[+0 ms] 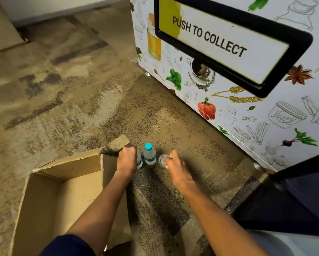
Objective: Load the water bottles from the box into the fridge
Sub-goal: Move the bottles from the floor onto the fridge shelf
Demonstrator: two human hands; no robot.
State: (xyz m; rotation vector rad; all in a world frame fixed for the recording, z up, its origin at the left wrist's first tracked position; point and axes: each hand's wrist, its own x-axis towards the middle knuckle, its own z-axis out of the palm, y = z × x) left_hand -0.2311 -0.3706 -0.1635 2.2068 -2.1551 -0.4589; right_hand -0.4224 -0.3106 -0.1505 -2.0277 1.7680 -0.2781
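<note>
Three small clear water bottles stand or lean on the carpet just right of an open cardboard box [49, 191]. My left hand [126, 159] grips the top of the left bottle [139, 161], hiding its cap. The middle bottle [149, 154] stands upright with a teal cap, untouched. My right hand [173, 163] holds the right bottle [163, 160], which is tilted and mostly hidden by my fingers. The inside of the box that shows holds no bottles.
A white machine [247, 111] printed with food drawings and a black-framed "PUSH TO COLLECT" flap [229, 43] stands at the right. A dark door edge [293, 191] juts in at lower right. Another cardboard piece [3, 28] lies at far left on patterned carpet.
</note>
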